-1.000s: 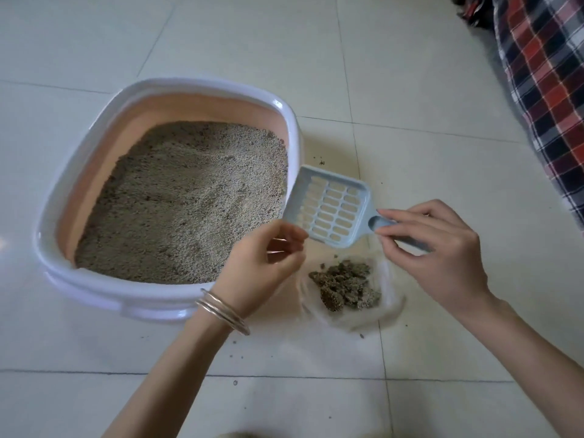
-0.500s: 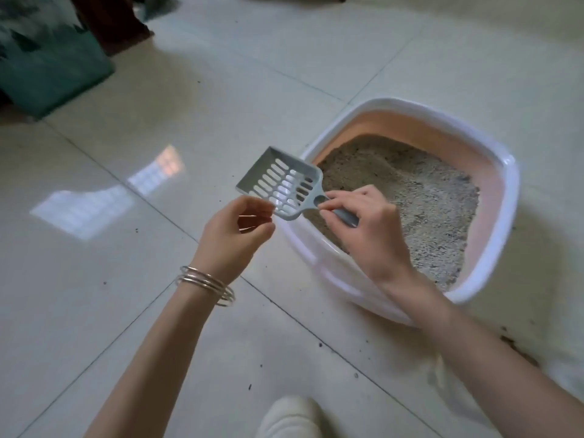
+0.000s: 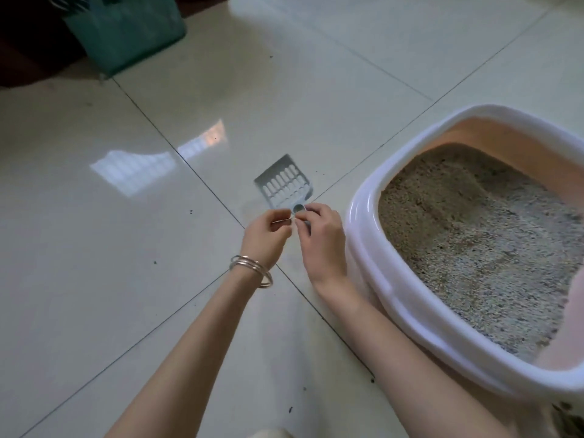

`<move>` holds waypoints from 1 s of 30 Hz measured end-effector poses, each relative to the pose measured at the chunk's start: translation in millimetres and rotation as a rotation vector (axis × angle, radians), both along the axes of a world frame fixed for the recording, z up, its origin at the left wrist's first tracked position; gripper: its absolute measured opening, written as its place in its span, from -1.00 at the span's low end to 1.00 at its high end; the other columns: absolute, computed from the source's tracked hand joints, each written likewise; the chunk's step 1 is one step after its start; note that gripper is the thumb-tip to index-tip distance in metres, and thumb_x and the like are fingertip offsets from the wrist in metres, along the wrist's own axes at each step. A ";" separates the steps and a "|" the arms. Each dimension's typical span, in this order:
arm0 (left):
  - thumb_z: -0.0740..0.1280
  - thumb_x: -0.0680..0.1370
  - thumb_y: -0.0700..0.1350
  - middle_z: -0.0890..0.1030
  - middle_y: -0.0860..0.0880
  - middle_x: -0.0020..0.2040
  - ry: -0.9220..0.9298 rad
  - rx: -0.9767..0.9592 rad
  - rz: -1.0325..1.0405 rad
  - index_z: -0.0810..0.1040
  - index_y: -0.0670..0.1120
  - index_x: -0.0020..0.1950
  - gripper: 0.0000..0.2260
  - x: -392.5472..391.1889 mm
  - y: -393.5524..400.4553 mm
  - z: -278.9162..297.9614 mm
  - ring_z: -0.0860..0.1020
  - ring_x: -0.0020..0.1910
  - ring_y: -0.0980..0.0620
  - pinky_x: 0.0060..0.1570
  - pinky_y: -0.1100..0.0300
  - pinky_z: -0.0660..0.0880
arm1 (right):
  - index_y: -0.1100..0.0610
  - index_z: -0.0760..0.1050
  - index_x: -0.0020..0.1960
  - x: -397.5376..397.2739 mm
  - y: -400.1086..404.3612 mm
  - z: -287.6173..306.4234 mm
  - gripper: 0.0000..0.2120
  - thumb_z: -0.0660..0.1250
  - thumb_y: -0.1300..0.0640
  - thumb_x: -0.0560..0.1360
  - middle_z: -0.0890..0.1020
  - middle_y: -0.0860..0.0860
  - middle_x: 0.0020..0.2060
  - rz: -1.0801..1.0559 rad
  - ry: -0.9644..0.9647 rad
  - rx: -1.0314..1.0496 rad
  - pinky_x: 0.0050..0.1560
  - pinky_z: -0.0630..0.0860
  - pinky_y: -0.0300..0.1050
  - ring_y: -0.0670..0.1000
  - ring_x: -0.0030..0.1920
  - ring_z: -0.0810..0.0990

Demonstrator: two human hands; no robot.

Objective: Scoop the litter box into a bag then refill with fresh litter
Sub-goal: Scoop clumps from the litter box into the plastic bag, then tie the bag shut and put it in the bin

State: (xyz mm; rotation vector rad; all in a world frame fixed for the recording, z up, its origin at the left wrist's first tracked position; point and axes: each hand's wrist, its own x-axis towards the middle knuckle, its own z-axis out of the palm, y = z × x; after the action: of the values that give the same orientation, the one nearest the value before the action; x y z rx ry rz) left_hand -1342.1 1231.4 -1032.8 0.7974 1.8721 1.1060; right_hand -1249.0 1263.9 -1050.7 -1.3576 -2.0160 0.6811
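The litter box (image 3: 363, 222), white-rimmed with a peach inner wall, stands on the floor at the right, holding grey litter (image 3: 474, 241). Left of it, the pale blue slotted scoop (image 3: 284, 186) lies low over the floor tiles with nothing in it. My right hand (image 3: 322, 245) grips the scoop's handle. My left hand (image 3: 265, 238), with bangles on the wrist, is just beside it, fingers curled and thumb against forefinger near the handle's end; I see nothing in it. Dark clumps of the waste bag (image 3: 565, 418) show at the bottom right corner.
A green crate (image 3: 126, 33) stands at the top left beside dark furniture. Glossy pale floor tiles (image 3: 110, 248) spread out to the left, with a few stray litter grains. A white rounded thing (image 3: 271, 434) shows at the bottom edge.
The scoop has gone from over the box's rim down to the floor left of the box, still in my right hand. My left hand followed it. The view swung left.
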 end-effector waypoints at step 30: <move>0.34 0.43 -0.39 0.62 -0.03 -0.09 -0.310 0.374 -0.537 0.55 -0.12 0.01 -0.76 168.3 15.8 93.8 0.60 -0.11 0.18 -0.09 0.39 0.49 | 0.06 0.47 0.19 232.6 -55.5 118.0 -0.63 0.39 0.31 0.44 0.63 -0.02 0.03 -0.246 0.460 -0.082 0.11 0.52 -0.22 -0.11 0.02 0.63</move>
State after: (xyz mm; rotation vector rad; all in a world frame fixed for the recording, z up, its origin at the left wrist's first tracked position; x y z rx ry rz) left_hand -1173.8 1247.2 -939.0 1.1777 1.1116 1.1556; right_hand -1016.3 1208.4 -932.8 -1.3225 -1.4481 0.8762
